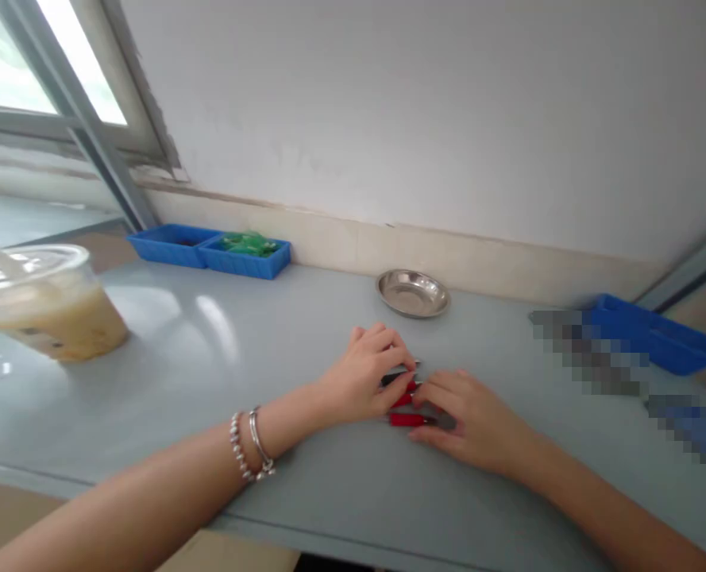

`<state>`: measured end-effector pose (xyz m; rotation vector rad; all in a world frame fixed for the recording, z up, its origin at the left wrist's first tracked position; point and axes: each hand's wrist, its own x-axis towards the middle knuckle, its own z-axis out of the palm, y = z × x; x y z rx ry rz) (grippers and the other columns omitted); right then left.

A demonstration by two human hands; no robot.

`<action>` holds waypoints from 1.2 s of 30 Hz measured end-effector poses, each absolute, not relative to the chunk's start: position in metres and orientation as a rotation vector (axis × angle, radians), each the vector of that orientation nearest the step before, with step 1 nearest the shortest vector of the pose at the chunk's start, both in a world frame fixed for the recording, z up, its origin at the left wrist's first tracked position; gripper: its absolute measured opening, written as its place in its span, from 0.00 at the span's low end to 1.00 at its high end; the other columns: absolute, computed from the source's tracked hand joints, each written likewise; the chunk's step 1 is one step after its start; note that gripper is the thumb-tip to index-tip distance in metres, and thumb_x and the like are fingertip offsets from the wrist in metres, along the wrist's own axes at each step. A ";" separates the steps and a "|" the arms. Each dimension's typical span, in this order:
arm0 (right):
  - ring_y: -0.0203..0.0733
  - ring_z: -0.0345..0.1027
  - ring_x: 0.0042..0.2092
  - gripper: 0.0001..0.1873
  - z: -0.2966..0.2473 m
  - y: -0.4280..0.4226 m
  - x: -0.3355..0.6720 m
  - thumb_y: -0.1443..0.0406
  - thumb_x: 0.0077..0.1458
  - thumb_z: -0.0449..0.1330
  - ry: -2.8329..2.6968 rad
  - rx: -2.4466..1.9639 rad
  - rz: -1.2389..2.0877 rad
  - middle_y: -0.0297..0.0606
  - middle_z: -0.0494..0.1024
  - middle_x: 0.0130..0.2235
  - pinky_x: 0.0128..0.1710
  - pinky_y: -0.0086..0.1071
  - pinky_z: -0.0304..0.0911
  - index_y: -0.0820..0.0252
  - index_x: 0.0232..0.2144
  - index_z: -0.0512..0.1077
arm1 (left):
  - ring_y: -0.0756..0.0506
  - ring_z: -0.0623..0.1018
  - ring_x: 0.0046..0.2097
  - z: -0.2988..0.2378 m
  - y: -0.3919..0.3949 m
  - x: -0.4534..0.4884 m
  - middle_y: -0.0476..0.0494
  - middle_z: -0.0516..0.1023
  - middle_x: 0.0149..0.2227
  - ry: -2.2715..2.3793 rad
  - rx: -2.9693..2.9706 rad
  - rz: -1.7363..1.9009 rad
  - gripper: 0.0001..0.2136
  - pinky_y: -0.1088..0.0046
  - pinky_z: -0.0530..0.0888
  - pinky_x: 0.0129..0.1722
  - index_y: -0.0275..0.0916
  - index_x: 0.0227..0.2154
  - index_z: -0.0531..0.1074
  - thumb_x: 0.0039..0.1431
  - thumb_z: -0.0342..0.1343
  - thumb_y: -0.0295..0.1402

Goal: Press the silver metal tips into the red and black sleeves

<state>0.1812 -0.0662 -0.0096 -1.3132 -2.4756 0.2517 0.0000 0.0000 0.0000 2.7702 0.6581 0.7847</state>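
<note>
Several slim tools lie side by side on the grey table in front of me. The nearest red-handled tool [408,419] has a thin metal shaft at its left end; its exact kind is unclear. Behind it are more red handles and a black-handled tool [393,379], partly hidden by my fingers. My left hand [369,372], with bracelets on the wrist, curls over the left part of the group, thumb and fingertips on the handles. My right hand [463,417] rests at the right ends, its thumb and fingers apart around the tips.
A shallow metal dish [413,294] stands near the wall. Two blue trays [245,264] sit at the back left, one with green pieces. At left is a lidded drink cup [60,318]. A blue bin [656,334] stands at right beside blurred-out items.
</note>
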 end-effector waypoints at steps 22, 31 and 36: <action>0.35 0.62 0.29 0.08 -0.016 -0.066 0.195 0.61 0.54 0.55 -2.040 -1.216 0.128 0.33 0.69 0.24 0.31 0.29 0.56 0.60 0.29 0.68 | 0.48 0.67 0.35 0.003 -0.006 0.004 0.46 0.72 0.29 0.604 2.795 0.513 0.10 0.69 0.54 0.36 0.36 0.33 0.69 0.60 0.46 0.35; 0.36 0.58 0.28 0.23 -0.013 -0.065 0.196 0.55 0.60 0.41 -2.003 -1.347 0.405 0.34 0.65 0.22 0.30 0.32 0.54 0.60 0.21 0.63 | 0.49 0.67 0.32 0.005 -0.005 0.004 0.47 0.72 0.26 0.700 2.759 0.719 0.10 0.70 0.55 0.35 0.37 0.32 0.70 0.60 0.45 0.35; 0.35 0.57 0.27 0.21 -0.015 -0.066 0.195 0.58 0.60 0.41 -1.987 -1.315 0.393 0.32 0.62 0.21 0.29 0.30 0.53 0.60 0.19 0.60 | 0.49 0.67 0.32 0.005 -0.006 0.004 0.47 0.72 0.26 0.683 2.776 0.668 0.11 0.70 0.55 0.35 0.37 0.33 0.71 0.60 0.45 0.35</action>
